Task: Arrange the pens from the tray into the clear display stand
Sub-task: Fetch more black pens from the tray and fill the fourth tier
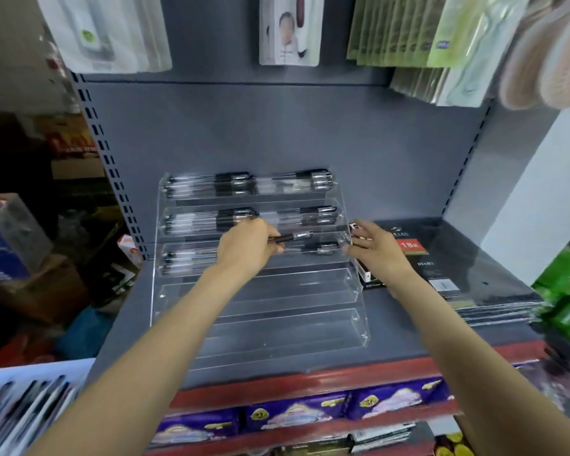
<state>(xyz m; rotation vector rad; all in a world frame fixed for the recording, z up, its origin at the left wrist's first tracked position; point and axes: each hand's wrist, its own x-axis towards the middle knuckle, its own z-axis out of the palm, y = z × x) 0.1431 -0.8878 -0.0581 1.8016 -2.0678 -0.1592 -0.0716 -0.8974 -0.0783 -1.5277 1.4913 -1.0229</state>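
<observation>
A clear stepped display stand [260,297] sits on the grey shelf. Its upper three tiers hold black-and-clear pens [234,184]; the lower tiers hold none. My left hand [247,246] grips one pen [288,238] over the third tier, its tip end pointing right. With its fingers spread, my right hand [374,250] rests at the stand's right edge, touching the stand and a small box there. A light tray [20,409] with several pens lies at the bottom left, blurred.
Stacked dark notebooks [458,268] lie right of the stand. Packaged goods hang above on the back panel [277,126]. Purple packets [293,413] fill the shelf below the red edge. Boxes [10,241] crowd the floor at left.
</observation>
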